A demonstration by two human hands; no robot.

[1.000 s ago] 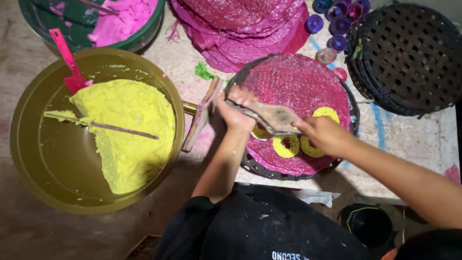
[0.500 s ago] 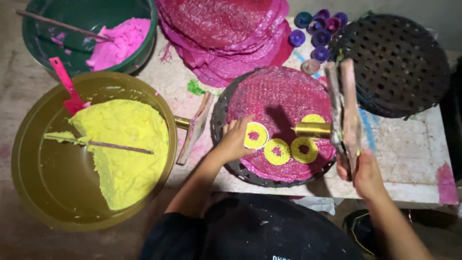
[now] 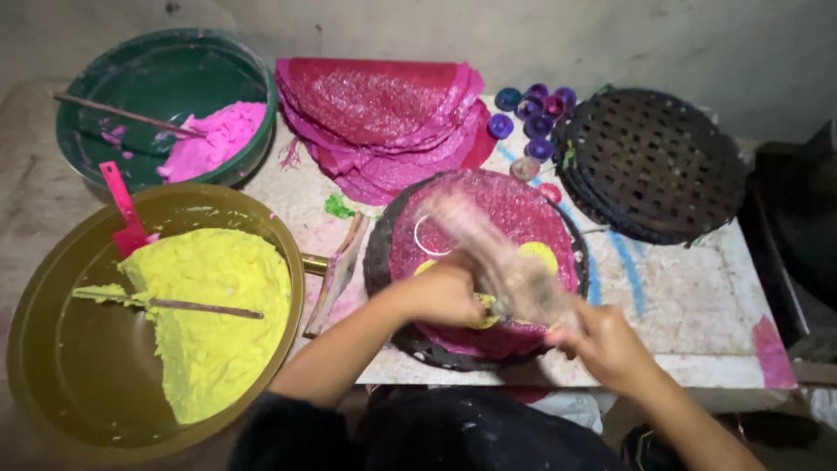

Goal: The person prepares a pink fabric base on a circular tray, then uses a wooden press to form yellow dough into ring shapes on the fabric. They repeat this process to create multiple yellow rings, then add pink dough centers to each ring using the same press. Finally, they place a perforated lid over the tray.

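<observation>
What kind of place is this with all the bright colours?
Probably a small handmade-craft or food workshop. A big brass-coloured bowl of yellow paste, a green bowl of pink paste and a stack of round pink sheets lie on a stained worktable.

Both forearms reach up from the bottom edge and converge near the middle. The left hand [image 3: 446,295] is curled palm down, knuckles toward the camera, fingers bent under. The right hand [image 3: 608,345] sits lower and to the right, its grip closed, thumb side up. Both wrists are bare, the left upper arm dark-sleeved.
</observation>
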